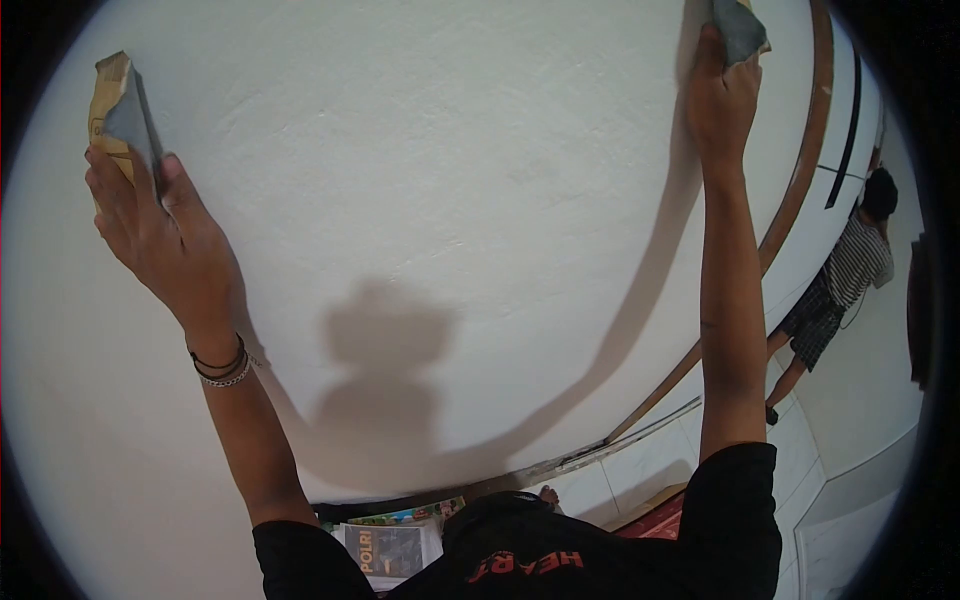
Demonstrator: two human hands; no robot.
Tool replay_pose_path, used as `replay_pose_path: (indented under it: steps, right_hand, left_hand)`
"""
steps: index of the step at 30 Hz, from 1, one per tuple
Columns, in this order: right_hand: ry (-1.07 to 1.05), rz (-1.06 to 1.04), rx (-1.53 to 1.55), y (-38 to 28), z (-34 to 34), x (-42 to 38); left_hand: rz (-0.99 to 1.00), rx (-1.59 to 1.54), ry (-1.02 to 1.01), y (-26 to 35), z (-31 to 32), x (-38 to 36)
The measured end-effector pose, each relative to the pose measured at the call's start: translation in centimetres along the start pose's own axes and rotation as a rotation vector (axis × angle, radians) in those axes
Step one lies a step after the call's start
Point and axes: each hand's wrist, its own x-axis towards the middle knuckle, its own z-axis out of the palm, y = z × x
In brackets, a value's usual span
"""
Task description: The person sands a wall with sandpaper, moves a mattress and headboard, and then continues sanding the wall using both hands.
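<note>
My left hand (180, 245) holds, half closed, a folded paper (120, 115); my right hand (725, 115), also half closed, holds a grey piece (740, 35).

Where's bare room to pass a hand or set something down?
To pass: bare wall between left hand and right hand. To set down: floor tiles between the wall and red item. Crowded: books by black shirt.

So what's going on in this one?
A person in a black T-shirt has both arms raised to a white wall. The left hand holds a folded grey-and-tan sheet, perhaps sandpaper; the right hand holds a similar folded sheet. Farther off, another person in a striped top stands at the right.
</note>
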Motion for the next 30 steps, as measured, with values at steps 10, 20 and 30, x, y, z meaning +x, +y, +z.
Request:
replay_pose_path:
  steps: [10, 20, 30]
  right_hand:
    - [-0.359, -0.421, 0.054, -10.9, -1.4, -2.6]
    - [-0.002, 0.282, 0.098, -3.1, -2.4, -10.3]
    - [-0.04, 0.723, 0.194, 4.1, -4.7, -9.0]
  left_hand:
    - [0.312, -0.022, -0.315, 8.0, -0.5, 1.3]
    - [-0.241, 0.042, -0.172, 5.3, -3.3, -7.4]
    - [-0.513, -0.109, -0.177, 0.5, -3.5, -5.2]
